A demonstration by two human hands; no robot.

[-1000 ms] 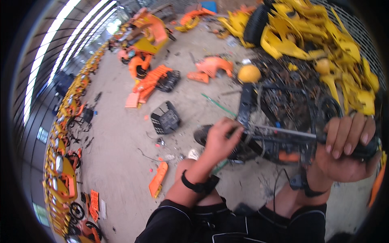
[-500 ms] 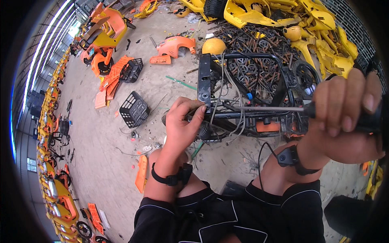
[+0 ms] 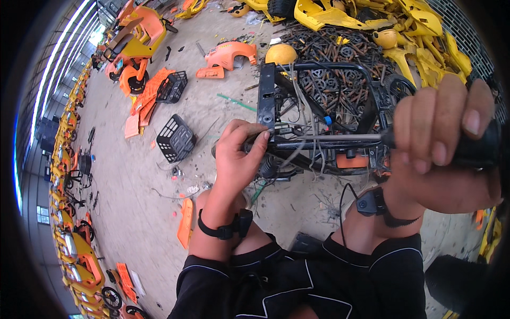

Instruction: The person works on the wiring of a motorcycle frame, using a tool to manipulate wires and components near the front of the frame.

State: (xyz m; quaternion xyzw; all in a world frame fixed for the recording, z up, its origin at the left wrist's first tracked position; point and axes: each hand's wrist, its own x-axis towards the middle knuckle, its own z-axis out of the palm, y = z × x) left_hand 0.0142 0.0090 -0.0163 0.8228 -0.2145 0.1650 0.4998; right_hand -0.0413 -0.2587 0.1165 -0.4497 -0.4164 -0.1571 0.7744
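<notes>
Black metal frame point(image 3: 340, 144): one, without bodywork panels, in front of the person's knees; landmark for this entry and the piece being worked on.

Left hand point(image 3: 236, 151): one, at the frame's near left corner, thumb and fingers bent inward; whether clamped on anything cannot be told, the fingertips hiding the spot.

Right hand point(image 3: 438, 133): one, beyond the frame's right end, wrapped round the black handle of a long-shafted tool point(image 3: 345, 137). Shaft nearly level, just above the frame's near rail, pointing at the left hand; tip not distinguishable. Hands apart, tool spanning between them.

Change noted: against half a second ago, handle and right hand sit a little closer to the left hand; left hand unchanged in place at the frame corner. Against a second ago, the shaft lies flatter. Bearing on the work, as judged: tool probably being lined up or pressed at that corner; no part seen loosened.

Surroundings: grey cables point(image 3: 302, 95), draped across the frame; blue cap point(image 3: 328, 120), inside it; yellow dome point(image 3: 280, 54), at its far left corner; rusty metal parts point(image 3: 345, 53), heaped behind it; black basket point(image 3: 176, 139), on the floor left of it.
</notes>
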